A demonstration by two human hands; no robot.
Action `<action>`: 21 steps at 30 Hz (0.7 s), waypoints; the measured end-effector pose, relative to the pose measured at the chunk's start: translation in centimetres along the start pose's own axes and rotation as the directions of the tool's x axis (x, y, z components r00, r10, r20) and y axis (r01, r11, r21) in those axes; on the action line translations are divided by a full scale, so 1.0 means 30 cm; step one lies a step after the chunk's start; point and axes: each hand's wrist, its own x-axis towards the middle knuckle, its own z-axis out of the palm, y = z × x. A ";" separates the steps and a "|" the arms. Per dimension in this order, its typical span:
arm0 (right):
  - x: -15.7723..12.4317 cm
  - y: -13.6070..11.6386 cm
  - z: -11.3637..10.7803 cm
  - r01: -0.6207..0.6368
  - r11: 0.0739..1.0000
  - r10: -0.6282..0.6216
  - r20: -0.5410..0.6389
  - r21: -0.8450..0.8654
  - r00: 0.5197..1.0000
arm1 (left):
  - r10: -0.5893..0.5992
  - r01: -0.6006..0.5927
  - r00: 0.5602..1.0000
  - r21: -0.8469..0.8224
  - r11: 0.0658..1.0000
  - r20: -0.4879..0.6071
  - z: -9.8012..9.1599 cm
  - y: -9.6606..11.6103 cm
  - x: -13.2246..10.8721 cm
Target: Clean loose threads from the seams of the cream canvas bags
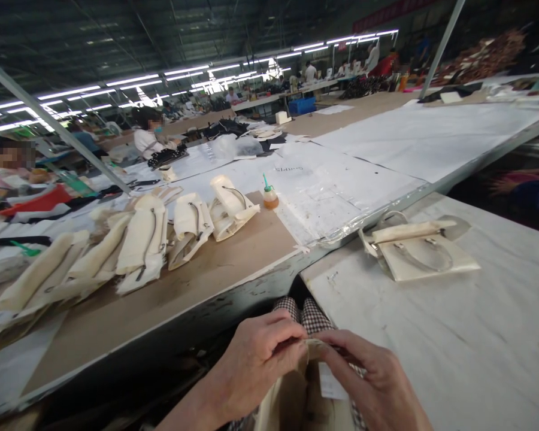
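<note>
Both my hands are low in the head view, over my lap. My left hand point(256, 359) pinches the top edge of a cream bag piece point(296, 395), fingers closed on it. My right hand point(372, 383) grips the same edge from the right, fingers curled. The piece hangs down between my hands over checkered trousers point(312, 317). A finished cream handbag point(420, 251) lies flat on the white table to the right. A row of several cream bag parts point(144, 239) stands on the brown board to the left.
A small glue bottle point(270, 196) with a green tip stands behind the row. The long worktable point(251, 251) runs away to the far right under a white sheet point(422, 137). Other people sit at tables at the left and in the background.
</note>
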 end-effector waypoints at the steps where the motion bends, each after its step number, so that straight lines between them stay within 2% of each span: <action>1: 0.003 -0.002 -0.006 0.000 1.000 -0.001 0.021 0.017 1.000 | 0.013 -0.012 1.000 0.019 1.000 -0.023 0.007 0.002 0.000; 5: 0.021 -0.009 -0.040 -0.060 0.992 0.042 0.148 0.115 0.988 | 0.050 -0.052 0.998 -0.042 0.998 -0.041 0.016 -0.009 0.009; 11: 0.047 -0.010 -0.089 -0.209 0.962 0.133 0.369 0.176 0.920 | 0.104 -0.060 0.981 -0.255 0.965 0.165 -0.021 -0.058 0.045; 16: 0.041 -0.011 -0.095 -0.196 0.960 0.117 0.351 0.199 0.929 | 0.080 -0.034 0.980 -0.245 0.969 0.180 -0.031 -0.063 0.057; 21: 0.023 -0.025 -0.067 -0.130 0.980 0.082 0.294 0.147 0.952 | 0.074 -0.032 0.982 -0.235 0.972 0.172 -0.023 -0.062 0.051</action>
